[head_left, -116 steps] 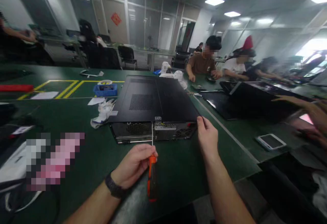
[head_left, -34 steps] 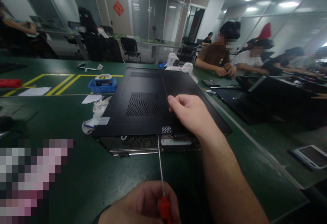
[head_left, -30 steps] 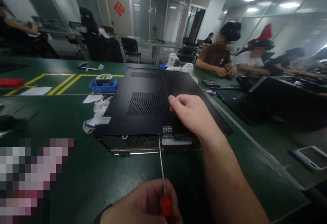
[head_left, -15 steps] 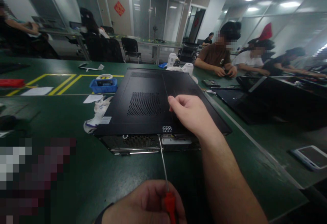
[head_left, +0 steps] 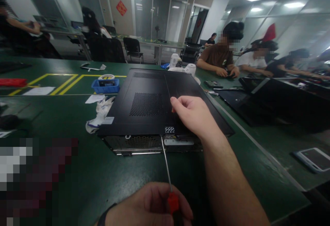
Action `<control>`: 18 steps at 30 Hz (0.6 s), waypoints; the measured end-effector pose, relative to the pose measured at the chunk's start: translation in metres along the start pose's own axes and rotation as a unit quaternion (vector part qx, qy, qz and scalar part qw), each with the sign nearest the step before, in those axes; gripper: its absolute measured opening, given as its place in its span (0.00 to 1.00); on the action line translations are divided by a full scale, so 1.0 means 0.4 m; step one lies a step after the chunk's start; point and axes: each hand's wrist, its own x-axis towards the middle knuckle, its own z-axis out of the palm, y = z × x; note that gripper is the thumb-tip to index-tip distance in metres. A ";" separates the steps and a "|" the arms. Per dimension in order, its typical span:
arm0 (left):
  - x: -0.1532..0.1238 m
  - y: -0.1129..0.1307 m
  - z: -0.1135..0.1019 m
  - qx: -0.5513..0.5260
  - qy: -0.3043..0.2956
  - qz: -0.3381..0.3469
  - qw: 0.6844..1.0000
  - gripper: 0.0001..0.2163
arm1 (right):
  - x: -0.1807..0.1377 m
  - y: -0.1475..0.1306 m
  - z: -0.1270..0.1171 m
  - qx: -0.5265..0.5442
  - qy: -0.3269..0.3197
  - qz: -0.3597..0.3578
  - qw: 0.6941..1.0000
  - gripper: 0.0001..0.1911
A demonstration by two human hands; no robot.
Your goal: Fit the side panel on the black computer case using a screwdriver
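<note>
A black computer case (head_left: 152, 81) lies flat on the green table, its perforated, metal-edged end towards me. My left hand (head_left: 146, 205), low in the view with a dark band at the wrist, is closed around the red handle of a screwdriver (head_left: 167, 165). The long shaft points away from me and its tip meets the case's near edge, just left of a patterned sticker (head_left: 169, 129). On the case's top panel rests my right hand (head_left: 190, 112), its fingers curled in and nothing visible in them.
Left of the case are a white glove (head_left: 100, 114) and a blue bin (head_left: 105, 85). A phone (head_left: 314, 159) lies at the right, below another dark case (head_left: 291, 98). White devices (head_left: 180, 66) stand behind my case. Several people sit around the room, one in a brown shirt (head_left: 216, 57).
The screwdriver's handle and my left hand have shifted slightly to the right, and the handle appears turned. The tip stays at the case's edge. My right hand keeps its place on the panel.
</note>
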 end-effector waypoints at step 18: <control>0.024 -0.024 -0.024 -0.024 -0.049 0.052 0.997 0.14 | -0.008 -0.016 -0.007 0.001 -0.015 0.007 1.000 0.26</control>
